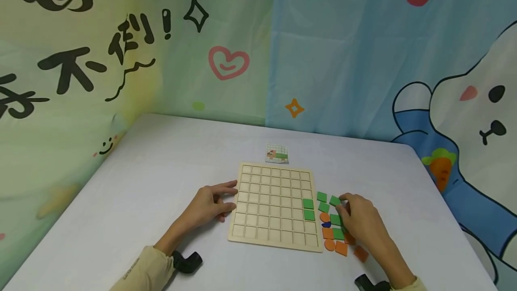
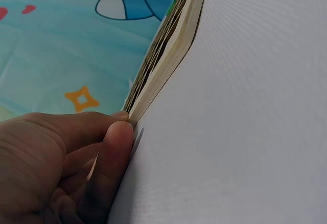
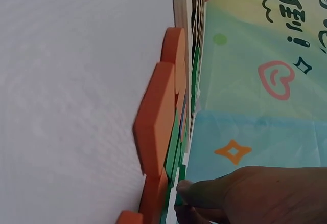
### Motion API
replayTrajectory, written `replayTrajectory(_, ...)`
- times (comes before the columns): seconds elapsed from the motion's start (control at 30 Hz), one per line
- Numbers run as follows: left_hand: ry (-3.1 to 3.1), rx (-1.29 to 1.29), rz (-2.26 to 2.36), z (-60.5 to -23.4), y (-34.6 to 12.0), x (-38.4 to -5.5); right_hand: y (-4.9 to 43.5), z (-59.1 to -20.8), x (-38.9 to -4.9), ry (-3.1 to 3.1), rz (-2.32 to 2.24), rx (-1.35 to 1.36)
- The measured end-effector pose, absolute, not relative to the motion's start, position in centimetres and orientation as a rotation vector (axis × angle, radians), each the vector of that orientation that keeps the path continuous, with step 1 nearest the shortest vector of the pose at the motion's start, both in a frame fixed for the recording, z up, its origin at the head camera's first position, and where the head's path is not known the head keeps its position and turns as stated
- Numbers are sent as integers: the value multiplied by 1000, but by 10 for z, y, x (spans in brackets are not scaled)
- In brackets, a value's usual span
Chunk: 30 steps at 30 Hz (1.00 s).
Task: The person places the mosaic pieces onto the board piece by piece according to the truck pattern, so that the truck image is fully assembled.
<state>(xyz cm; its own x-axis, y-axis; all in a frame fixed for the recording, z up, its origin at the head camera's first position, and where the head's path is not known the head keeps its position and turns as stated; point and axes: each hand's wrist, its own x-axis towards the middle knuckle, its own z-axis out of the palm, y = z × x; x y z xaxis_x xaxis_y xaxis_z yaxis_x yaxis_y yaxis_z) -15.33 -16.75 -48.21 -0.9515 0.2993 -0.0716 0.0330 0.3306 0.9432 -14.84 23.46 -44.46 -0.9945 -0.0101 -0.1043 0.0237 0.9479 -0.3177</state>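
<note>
A pale wooden board (image 1: 275,247) with a grid of square recesses lies on the table. Two green square tiles (image 1: 308,215) sit in cells near its right edge. My left hand (image 1: 211,201) rests at the board's left edge, thumb and fingertips touching the rim, also seen in the left wrist view. To the right of the board, my right hand (image 1: 361,217) pinches a green square tile (image 1: 335,200) between thumb and forefinger. Beneath and beside that hand lie loose green tiles (image 1: 323,207), orange pieces (image 1: 341,249) and a dark blue piece (image 1: 326,225); the palm hides some.
A small picture card (image 1: 277,153) with a grid design lies just behind the board. The white-covered table (image 1: 194,147) reaches back to printed curtains (image 1: 343,57). Black wrist mounts (image 1: 187,262) show on both forearms.
</note>
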Motion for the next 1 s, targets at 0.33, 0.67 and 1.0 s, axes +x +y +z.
replayTrajectory(0.33,2381,311,1649,-482,-167,-154,226,-441,-143,3030,-551,-46)
replayTrajectory(0.67,2374,325,1654,-484,-168,-155,213,-442,-139,3059,-602,-246)
replayTrajectory(1.0,2373,315,1658,-483,-167,-154,198,-445,-138,3040,-677,-313)
